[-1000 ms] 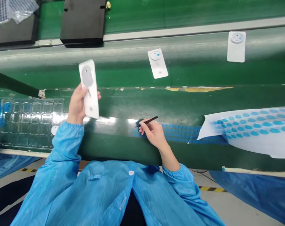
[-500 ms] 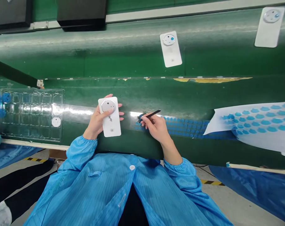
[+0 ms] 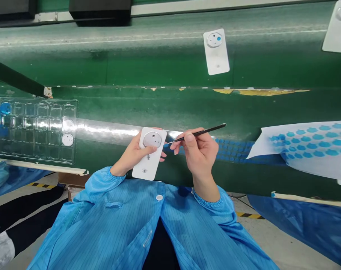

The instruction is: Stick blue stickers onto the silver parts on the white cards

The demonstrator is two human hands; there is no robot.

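Note:
My left hand (image 3: 133, 153) grips a white rectangular plate (image 3: 149, 159) with a round grey disc near its top, held tilted over the near edge of the green bench. My right hand (image 3: 200, 150) pinches thin black tweezers (image 3: 198, 133), whose tip points left and sits close to the plate's disc. Just beyond my right hand a strip of small blue round stickers (image 3: 232, 150) lies on the bench.
A clear plastic tray (image 3: 36, 129) with several pockets and two round parts lies at the left. Two more white plates (image 3: 216, 51) (image 3: 338, 26) lie on the green conveyor. A white sheet of blue stickers (image 3: 308, 146) is at the right. A black box (image 3: 100, 11) stands beyond.
My left hand brought the white plate down from up over the conveyor to the bench edge near my body. My right hand lifted the tweezers off the sticker strip toward the plate.

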